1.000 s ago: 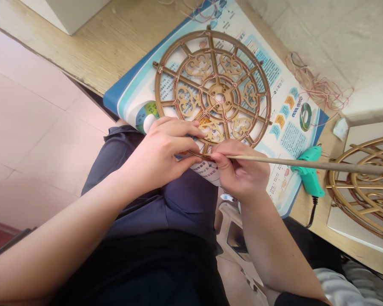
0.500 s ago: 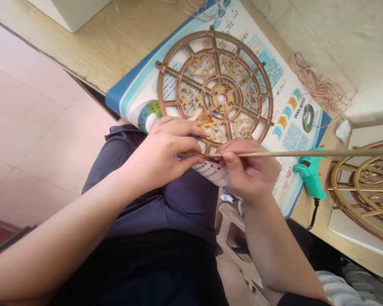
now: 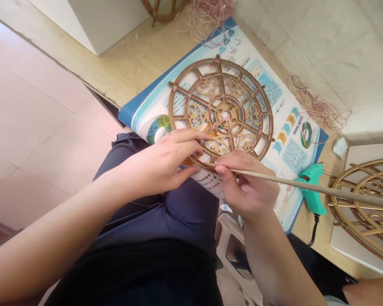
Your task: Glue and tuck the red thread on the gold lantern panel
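A round gold openwork frame (image 3: 221,111) with spokes and scroll ornaments lies on a blue and white printed poster (image 3: 276,100) on the wooden table. Thin pinkish wire runs along its spokes. My left hand (image 3: 170,159) rests on the frame's near rim, fingers pressed on it and thumb under the edge. My right hand (image 3: 245,185) pinches a long thin wooden stick (image 3: 306,185) whose tip touches the near rim beside my left fingers. The stick stretches off to the right.
A teal glue gun (image 3: 311,187) with a black cord lies right of the poster. A second gold frame (image 3: 367,208) lies on white board at the far right. Tangles of pinkish wire (image 3: 319,106) sit at the back. A white box (image 3: 105,21) stands at the back left.
The view has shifted, so the frame sits lower and further right. The stick's far end has dipped. Both hands stay at the frame's near rim.
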The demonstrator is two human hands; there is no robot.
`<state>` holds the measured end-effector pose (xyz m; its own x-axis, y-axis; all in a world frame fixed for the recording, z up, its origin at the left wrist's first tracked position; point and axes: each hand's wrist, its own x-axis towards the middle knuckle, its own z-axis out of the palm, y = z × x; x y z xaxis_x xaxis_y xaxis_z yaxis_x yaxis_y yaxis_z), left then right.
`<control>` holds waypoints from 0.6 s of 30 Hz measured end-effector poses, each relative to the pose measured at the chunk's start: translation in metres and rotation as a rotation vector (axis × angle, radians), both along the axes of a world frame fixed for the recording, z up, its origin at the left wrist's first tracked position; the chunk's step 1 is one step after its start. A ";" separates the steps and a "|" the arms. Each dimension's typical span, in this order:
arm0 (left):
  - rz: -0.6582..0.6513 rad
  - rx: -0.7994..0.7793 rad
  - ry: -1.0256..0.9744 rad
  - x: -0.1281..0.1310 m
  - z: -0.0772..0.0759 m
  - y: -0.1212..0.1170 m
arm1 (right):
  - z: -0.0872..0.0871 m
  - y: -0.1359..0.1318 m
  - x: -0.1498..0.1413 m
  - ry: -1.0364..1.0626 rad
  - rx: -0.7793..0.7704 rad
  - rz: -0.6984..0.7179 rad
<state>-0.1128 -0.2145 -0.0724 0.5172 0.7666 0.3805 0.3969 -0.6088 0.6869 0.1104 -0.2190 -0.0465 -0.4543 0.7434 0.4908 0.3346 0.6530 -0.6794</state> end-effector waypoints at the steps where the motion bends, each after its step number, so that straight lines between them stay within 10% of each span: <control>1: 0.000 -0.008 0.003 0.000 0.000 0.000 | 0.002 0.001 -0.003 -0.007 -0.002 0.005; 18: 0.043 -0.007 -0.060 0.006 0.001 0.000 | 0.003 0.009 -0.021 -0.068 -0.005 -0.007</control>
